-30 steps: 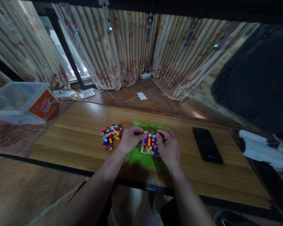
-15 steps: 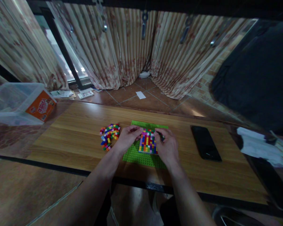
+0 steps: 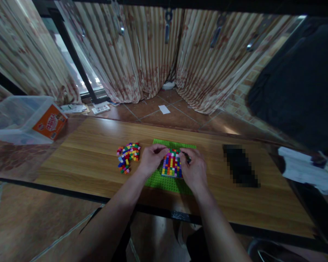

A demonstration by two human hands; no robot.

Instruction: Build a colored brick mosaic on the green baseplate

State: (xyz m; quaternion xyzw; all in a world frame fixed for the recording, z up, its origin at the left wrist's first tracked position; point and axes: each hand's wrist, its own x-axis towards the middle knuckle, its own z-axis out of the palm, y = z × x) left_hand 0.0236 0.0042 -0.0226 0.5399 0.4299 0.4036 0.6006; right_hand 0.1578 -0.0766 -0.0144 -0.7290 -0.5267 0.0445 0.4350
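A green studded baseplate [image 3: 165,183] lies on the wooden table [image 3: 93,160]. On it sits a square patch of small coloured bricks [image 3: 171,165]. My left hand [image 3: 152,159] rests at the patch's left edge, its fingers curled and pinched at the top left corner. My right hand [image 3: 194,169] lies at the right edge with fingers closed round a small dark object. A loose heap of coloured bricks [image 3: 128,155] lies on the table just left of my left hand.
A dark phone [image 3: 239,165] lies flat to the right of the baseplate. A clear plastic box with an orange label [image 3: 30,118] stands at the far left. White cloth [image 3: 303,169] lies at the right end. Curtains hang behind.
Both hands stay at the brick patch with only slight finger shifts. The camera view has drifted a little.
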